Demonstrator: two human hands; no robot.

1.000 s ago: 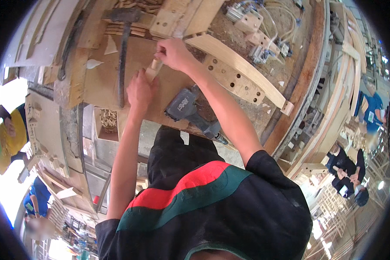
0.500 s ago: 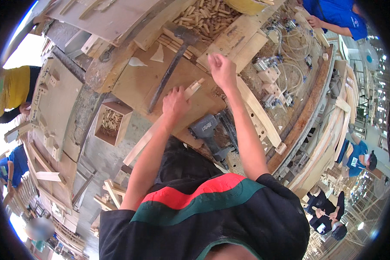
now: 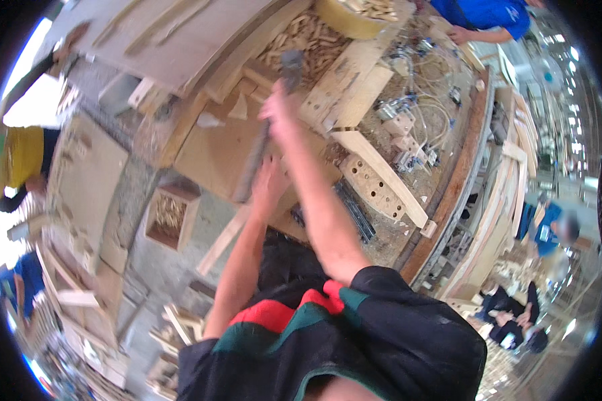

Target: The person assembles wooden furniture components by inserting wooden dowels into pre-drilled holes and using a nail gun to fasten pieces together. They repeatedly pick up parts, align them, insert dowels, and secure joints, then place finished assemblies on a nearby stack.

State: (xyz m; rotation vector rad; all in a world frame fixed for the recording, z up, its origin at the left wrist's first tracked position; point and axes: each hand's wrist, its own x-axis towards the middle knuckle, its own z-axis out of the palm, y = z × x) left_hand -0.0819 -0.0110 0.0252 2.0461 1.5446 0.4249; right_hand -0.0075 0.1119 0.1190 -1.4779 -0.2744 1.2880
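Observation:
My right hand, smeared by motion, is closed around the dark hammer, high on the handle just below its head. The handle slants down toward the near left. Beside its lower end, my left hand grips a long pale wooden strip, whose near end sticks out below my wrist. The strip's far end is hidden by my hands and right forearm. Both hands are over a brown board. A black nail gun lies partly hidden behind my right forearm.
Short wooden dowels lie piled at the far side, near a yellow bowl. A wooden box of small pieces stands at left. At right are a drilled plate and clear hoses. A blue-sleeved person works far right.
My right hand has moved left from beside the strip and taken hold of the hammer. My left hand, with the strip, has shifted slightly nearer to me. The view has turned a little.

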